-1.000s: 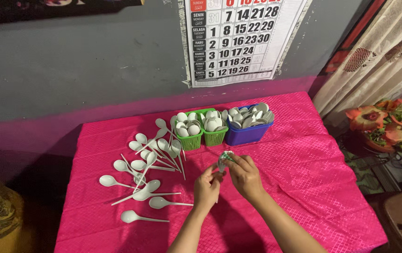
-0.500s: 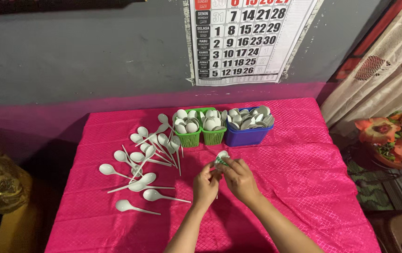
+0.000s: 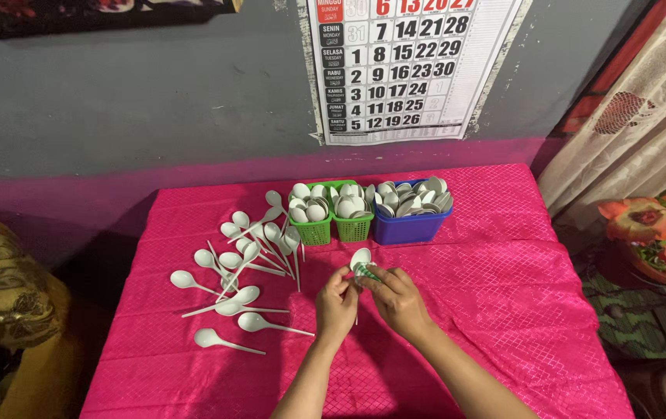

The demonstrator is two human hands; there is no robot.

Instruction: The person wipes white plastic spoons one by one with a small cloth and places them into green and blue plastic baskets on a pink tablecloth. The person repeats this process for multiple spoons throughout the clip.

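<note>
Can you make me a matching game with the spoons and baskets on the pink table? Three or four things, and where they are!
Things:
1. blue basket
2. green baskets
3. loose white spoons
4. spoon with a green bit

Places:
A. scattered on the cloth, left of the hands
B. held between left hand and right hand
C. rightmost in the row by the wall
D. between the blue one and the scattered spoons

Pairs: 1-C, 2-D, 3-A, 4-B

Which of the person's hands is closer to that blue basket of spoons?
Right. The right hand lies just below the blue basket; the left hand sits farther left, under the green baskets.
</note>
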